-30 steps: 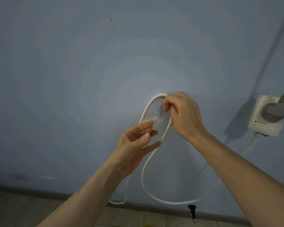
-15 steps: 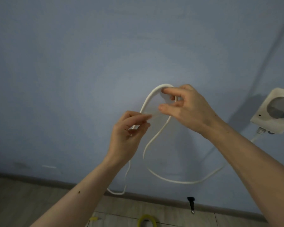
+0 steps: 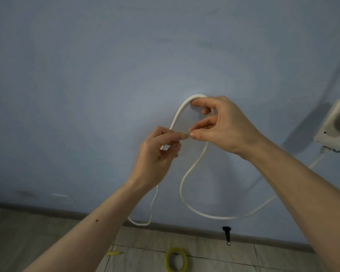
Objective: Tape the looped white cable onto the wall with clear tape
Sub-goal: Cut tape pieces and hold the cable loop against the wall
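The white cable (image 3: 182, 186) hangs in a loop against the blue wall (image 3: 106, 75), with the top of the loop by my right forefinger. My right hand (image 3: 224, 126) presses that forefinger under the loop's top. Its thumb and another finger pinch one end of a short strip of clear tape (image 3: 187, 134). My left hand (image 3: 157, 154) pinches the strip's other end, in front of the loop's left side. The strip is barely visible between the fingertips. A tape roll with a yellow core (image 3: 176, 261) lies on the floor below.
A white socket box (image 3: 336, 126) sits on the wall at the right, and the cable runs to it. A black peg (image 3: 227, 234) leans at the baseboard. A small yellow piece (image 3: 113, 253) lies on the tiled floor.
My left hand went from open-palmed to pinching the tape strip. My right thumb and finger came off the loop to meet the left fingertips. The view tilted down, showing the floor and roll.
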